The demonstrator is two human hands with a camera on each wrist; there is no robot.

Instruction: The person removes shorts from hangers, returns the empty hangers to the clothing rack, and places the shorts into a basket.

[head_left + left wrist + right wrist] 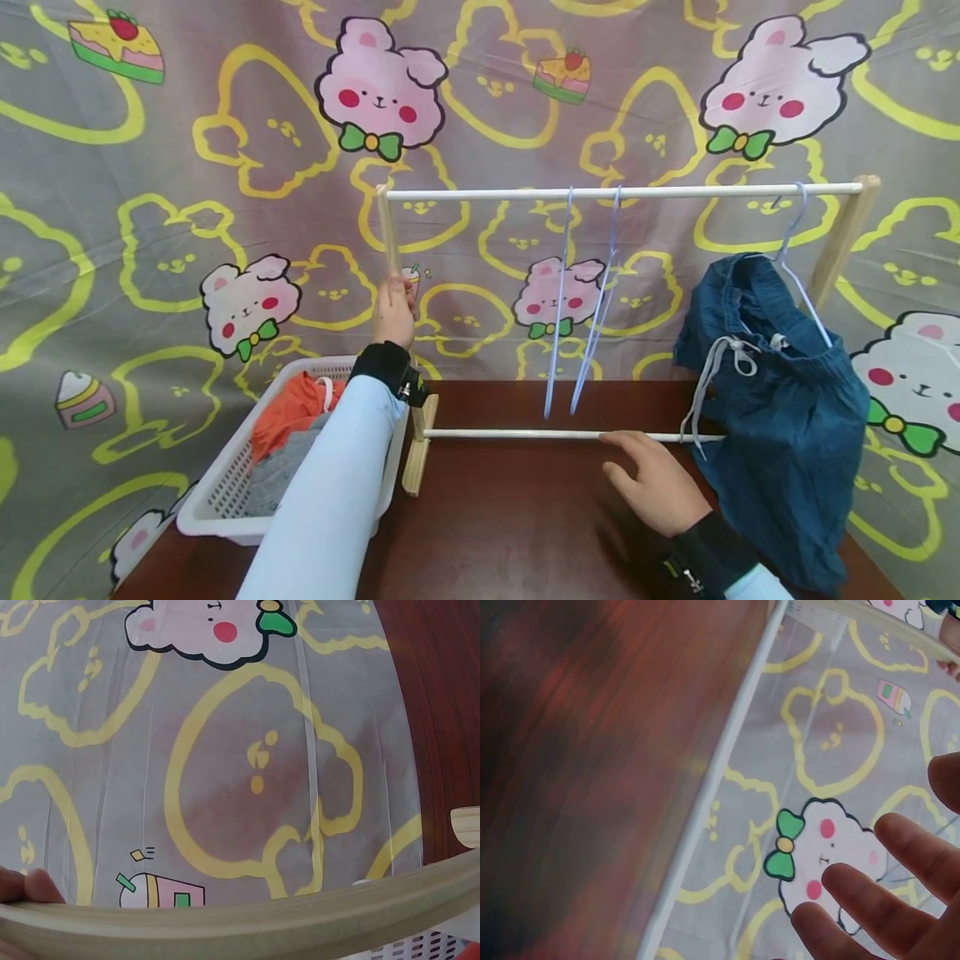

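Observation:
My left hand grips the left wooden upright of a clothes rack; in the left wrist view, the fingertips show behind the wood. Fingers spread and fairly straight, my right hand is by the lower white bar; whether it touches the bar I cannot tell. The right wrist view shows this hand holding nothing. Two blue hangers hang bare from the top bar. Blue drawstring shorts hang on another hanger at the rack's right end.
A white basket with an orange garment and a grey garment stands left of the rack, partly behind my left sleeve. The dark red-brown table lies under everything. Behind the rack hangs a cartoon-print curtain.

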